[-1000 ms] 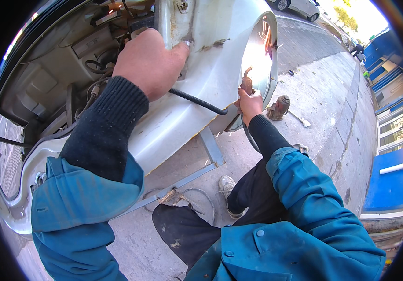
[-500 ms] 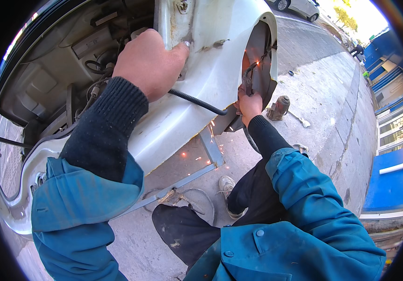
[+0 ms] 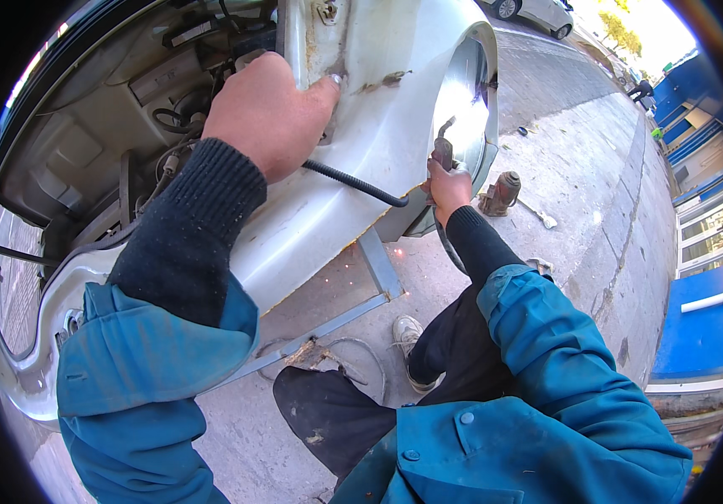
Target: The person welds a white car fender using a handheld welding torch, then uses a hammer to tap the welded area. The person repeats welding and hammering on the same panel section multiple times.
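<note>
My right hand (image 3: 450, 186) is closed around the handle of a welding torch (image 3: 443, 153). Its bent nozzle points up into the rounded opening of a white car fender (image 3: 391, 109), where a white glare hides the tip's surroundings. To the left, my left hand (image 3: 271, 113) grips the upright edge of the car body beside the engine bay. Its thumb lies along the panel, and the other fingers are mostly hidden. A black corrugated tube (image 3: 353, 183) runs across the fender between my hands. The torch cable hangs below my right hand.
A small rusty bottle jack (image 3: 502, 191) stands on the concrete right of the fender. Beneath the car edge is a grey metal frame (image 3: 376, 262), with faint sparks around it. My shoe (image 3: 409, 336) is close by. Farther off are a parked car (image 3: 538, 12) and a distant person (image 3: 641, 89).
A bright white arc glare now fills the fender opening, where only a small orange glow showed before. Fewer sparks fall below. Both hands stay nearly in place.
</note>
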{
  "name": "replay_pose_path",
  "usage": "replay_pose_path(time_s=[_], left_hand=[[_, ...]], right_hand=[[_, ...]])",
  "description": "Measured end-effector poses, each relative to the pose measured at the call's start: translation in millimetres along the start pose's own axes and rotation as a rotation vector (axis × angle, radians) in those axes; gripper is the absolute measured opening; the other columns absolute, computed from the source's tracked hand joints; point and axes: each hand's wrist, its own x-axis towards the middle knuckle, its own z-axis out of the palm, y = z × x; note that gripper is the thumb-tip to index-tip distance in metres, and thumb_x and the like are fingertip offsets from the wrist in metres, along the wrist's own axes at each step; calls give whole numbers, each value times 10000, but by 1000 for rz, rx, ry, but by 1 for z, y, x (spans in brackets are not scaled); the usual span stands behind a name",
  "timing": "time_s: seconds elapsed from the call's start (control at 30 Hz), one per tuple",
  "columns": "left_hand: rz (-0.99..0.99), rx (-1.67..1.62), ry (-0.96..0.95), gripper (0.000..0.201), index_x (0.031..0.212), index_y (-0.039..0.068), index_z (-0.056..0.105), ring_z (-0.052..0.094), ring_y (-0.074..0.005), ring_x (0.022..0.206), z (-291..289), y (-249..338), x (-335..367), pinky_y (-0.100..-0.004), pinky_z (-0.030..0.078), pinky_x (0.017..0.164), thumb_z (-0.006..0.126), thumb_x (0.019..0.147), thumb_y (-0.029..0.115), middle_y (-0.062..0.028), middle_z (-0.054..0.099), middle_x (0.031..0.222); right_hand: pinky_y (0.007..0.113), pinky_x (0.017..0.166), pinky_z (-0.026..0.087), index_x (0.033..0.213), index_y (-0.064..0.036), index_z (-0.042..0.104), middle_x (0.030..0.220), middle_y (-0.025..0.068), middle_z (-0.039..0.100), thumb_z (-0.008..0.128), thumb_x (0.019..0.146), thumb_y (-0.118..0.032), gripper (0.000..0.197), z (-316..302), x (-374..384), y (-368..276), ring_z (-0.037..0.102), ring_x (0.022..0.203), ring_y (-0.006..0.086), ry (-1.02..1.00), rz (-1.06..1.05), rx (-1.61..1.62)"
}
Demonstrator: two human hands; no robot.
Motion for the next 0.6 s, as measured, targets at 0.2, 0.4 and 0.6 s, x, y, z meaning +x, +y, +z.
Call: replay_pose_path(time_s=[0.2,0.4,0.6], left_hand=[[14,-9,5,629,1141,-157,751,808,-388,865,0,-1,1,-467,649,841,650,1034,455,-313,789,988],[10,-9,5,626,1138,-157,751,807,-385,856,0,-1,1,-464,649,835,653,1034,452,-313,787,983],[0,2,2,634,1159,-154,749,810,-384,857,-1,0,0,-463,651,832,655,1039,462,-307,793,989]], right_hand=[[340,475,451,1284,-16,602,881,71,685,777,995,-233,403,-4,1,-4,663,659,179,-51,68,-28],[352,600,550,1241,21,630,907,91,706,771,995,-114,314,-1,1,-2,681,708,170,-17,-29,26],[355,615,578,1365,-6,569,1067,138,705,800,996,-207,480,-4,4,3,699,765,211,-39,-5,20]])
